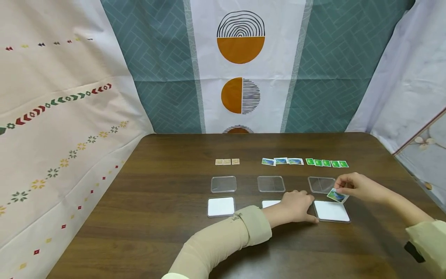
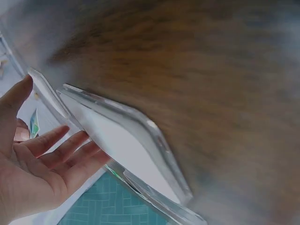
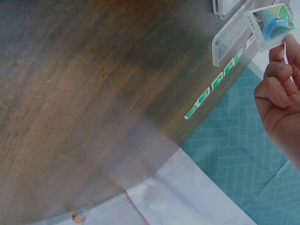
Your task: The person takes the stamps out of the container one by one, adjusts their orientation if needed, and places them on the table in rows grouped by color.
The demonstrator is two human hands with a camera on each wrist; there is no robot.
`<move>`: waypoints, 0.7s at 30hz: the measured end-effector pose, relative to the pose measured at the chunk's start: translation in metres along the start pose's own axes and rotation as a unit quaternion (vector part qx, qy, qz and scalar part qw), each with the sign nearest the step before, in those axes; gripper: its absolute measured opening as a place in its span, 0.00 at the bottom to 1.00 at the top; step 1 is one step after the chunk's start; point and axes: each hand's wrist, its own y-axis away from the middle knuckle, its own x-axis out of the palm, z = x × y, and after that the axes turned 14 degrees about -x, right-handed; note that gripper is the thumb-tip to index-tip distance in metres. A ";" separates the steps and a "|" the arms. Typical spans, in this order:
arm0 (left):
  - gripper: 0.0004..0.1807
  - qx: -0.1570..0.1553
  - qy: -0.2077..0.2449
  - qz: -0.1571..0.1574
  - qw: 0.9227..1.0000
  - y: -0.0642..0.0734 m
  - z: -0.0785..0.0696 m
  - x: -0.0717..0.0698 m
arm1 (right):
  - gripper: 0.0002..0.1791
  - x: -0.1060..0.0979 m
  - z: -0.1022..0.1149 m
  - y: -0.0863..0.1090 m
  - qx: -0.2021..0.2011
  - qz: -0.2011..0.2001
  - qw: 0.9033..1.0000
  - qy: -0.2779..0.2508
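Observation:
My right hand (image 1: 360, 186) pinches a blue-and-green postage stamp (image 1: 336, 195) just above the far edge of the rightmost white-filled clear case (image 1: 331, 211). The picture side shows clearly on the stamp (image 3: 271, 24) in the right wrist view. My left hand (image 1: 295, 206) reaches over the middle white-filled case (image 1: 269, 203) and covers part of it. Its fingers are spread and loosely bent, with the thumb near the right case's corner. In the left wrist view, the left hand (image 2: 40, 171) has its fingertips by a white-filled case (image 2: 123, 140); contact is unclear.
Clear lids or trays (image 1: 223, 184), (image 1: 271, 184), (image 1: 318, 185) form a row behind the cases. Farther back lie small tan stamps (image 1: 227, 161), blue landscape stamps (image 1: 281, 161) and several green stamps (image 1: 326, 163). Another white-filled case (image 1: 221, 207) sits on the left. Patterned cloths surround the wooden table (image 1: 156, 217).

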 end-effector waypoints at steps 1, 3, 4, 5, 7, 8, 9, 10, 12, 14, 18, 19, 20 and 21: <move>0.32 0.005 0.002 -0.004 1.000 0.001 0.002 0.000 | 0.08 -0.001 0.000 0.000 -0.002 0.001 1.000 0.001; 0.33 0.013 0.009 -0.012 1.000 0.004 0.005 -0.001 | 0.08 -0.002 0.000 -0.002 -0.005 0.004 1.000 0.005; 0.32 0.016 0.015 -0.014 1.000 0.006 0.007 -0.001 | 0.08 -0.003 0.000 -0.003 -0.006 0.006 1.000 0.005; 0.32 0.020 0.019 -0.016 0.999 0.008 0.009 -0.001 | 0.08 -0.004 0.000 -0.005 -0.006 0.008 1.000 0.006; 0.31 0.024 0.029 -0.018 0.999 0.012 0.012 -0.001 | 0.08 -0.005 0.001 -0.008 -0.002 0.011 1.000 0.006; 0.30 0.025 0.034 -0.018 0.999 0.013 0.014 -0.001 | 0.08 -0.006 0.002 -0.009 0.001 0.012 1.000 0.006; 0.30 0.025 0.038 -0.019 0.999 0.015 0.015 -0.001 | 0.07 -0.007 0.002 -0.011 0.005 0.015 1.000 0.002; 0.29 0.026 0.040 -0.022 0.999 0.017 0.017 -0.001 | 0.07 -0.007 0.002 -0.012 0.009 0.017 1.000 0.000; 0.28 0.027 0.042 -0.028 0.998 0.021 0.020 -0.001 | 0.07 -0.008 0.003 -0.015 0.015 0.021 1.000 -0.005; 0.27 0.032 0.043 -0.031 0.998 0.024 0.022 0.000 | 0.07 -0.008 0.004 -0.017 0.016 0.026 1.000 -0.008; 0.27 0.043 0.042 -0.035 0.998 0.030 0.027 0.000 | 0.07 -0.007 0.005 -0.022 0.006 0.033 0.999 -0.012; 0.26 0.045 0.041 -0.038 0.997 0.031 0.028 0.000 | 0.07 -0.006 0.005 -0.023 0.004 0.035 0.999 -0.014; 0.26 0.046 0.040 -0.041 0.997 0.032 0.029 -0.001 | 0.07 -0.006 0.006 -0.026 0.002 0.035 0.999 -0.016; 0.26 0.047 0.041 -0.044 0.997 0.033 0.031 -0.001 | 0.06 -0.006 0.006 -0.028 0.002 0.036 0.999 -0.019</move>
